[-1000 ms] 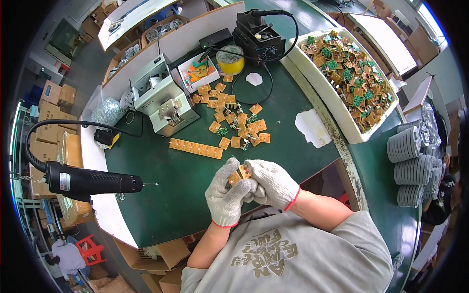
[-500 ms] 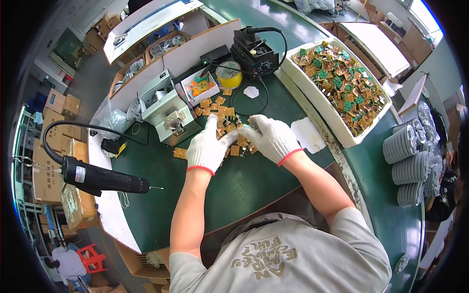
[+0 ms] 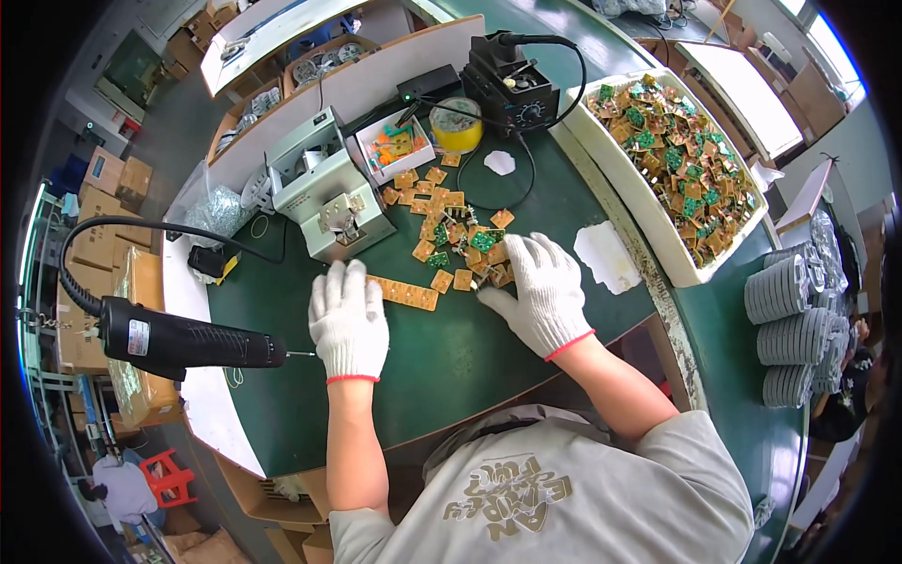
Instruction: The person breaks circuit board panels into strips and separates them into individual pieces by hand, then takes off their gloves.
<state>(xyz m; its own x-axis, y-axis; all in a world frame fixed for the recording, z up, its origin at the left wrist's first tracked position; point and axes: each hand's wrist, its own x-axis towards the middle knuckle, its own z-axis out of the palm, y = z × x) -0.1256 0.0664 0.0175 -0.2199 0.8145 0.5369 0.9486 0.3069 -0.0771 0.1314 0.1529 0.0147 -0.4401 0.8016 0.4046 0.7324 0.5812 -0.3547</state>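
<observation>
Both my hands wear white knit gloves with red cuffs. My left hand lies palm down, fingers stretched, at the left end of a strip of joined tan circuit boards. It may touch the strip, but the contact is hidden. To the right, my right hand has its thumb and fingers apart at the edge of a loose pile of small circuit boards. Most boards show a tan side, some a green side with parts. Nothing visible is gripped in either hand.
Behind the pile stand a grey bench machine, a white box of orange parts, a yellow tub and a black soldering station. A white bin of boards is at right. An electric screwdriver hangs at left.
My left hand has drawn back left from the pile to the board strip. My right hand has moved slightly right and nearer, with its fingers spread. More green boards show between them.
</observation>
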